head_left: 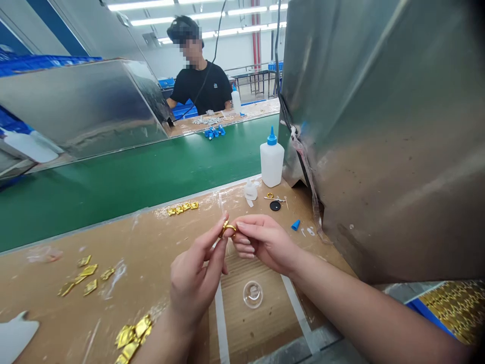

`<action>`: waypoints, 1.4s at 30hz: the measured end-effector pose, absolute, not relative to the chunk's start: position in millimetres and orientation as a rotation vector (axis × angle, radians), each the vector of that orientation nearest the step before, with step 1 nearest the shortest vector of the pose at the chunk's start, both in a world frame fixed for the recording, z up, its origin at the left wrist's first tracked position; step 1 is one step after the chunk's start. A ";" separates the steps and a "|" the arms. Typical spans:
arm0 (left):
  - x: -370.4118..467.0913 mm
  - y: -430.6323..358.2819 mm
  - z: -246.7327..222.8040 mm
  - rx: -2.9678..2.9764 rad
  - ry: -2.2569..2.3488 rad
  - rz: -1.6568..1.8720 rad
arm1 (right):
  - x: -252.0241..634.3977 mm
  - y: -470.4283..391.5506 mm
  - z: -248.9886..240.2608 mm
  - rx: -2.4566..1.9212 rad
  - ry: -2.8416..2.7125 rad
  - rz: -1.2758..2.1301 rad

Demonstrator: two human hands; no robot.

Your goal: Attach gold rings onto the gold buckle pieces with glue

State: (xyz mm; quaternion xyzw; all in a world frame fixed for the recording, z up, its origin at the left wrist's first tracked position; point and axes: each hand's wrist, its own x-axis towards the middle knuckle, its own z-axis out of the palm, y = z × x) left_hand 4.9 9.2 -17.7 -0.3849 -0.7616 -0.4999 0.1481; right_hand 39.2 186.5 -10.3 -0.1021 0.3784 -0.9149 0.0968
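Observation:
My left hand (199, 270) pinches a small shiny gold piece (223, 230) between thumb and forefinger. At its right side, my right hand (263, 240) holds a thin curved gold ring (231, 227) in its fingertips. The ring and the piece meet, but whether they are joined I cannot tell. Just below the hands stands a small clear round cup (252, 294). Several flat gold pieces (133, 334) are heaped beside my left forearm, with more loose gold pieces (90, 270) farther left. A short row of gold pieces (183, 208) lies beyond my left hand.
A white squeeze bottle (272, 162) with a blue nozzle stands beside a large metal housing (379, 151). Near it lie a black disc (275, 206), a gold ring (270, 195) and a blue cap (295, 225). Across the green belt (132, 177) sits a co-worker (200, 86).

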 end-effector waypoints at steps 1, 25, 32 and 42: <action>5.8 9.6 -18.2 -1.107 -2.198 -1.455 | 39.2 185.2 -10.9 -0.309 1.145 -2.715; 14.6 12.5 -15.1 -1.072 -2.062 -1.560 | 43.1 164.2 -28.2 -0.372 1.413 -2.775; 10.4 12.6 -17.1 -1.114 -2.008 -1.425 | 42.0 163.8 -30.3 -0.418 1.395 -2.778; 10.2 12.9 -17.9 -1.108 -2.023 -1.443 | 40.1 163.8 -29.5 -0.433 1.352 -2.795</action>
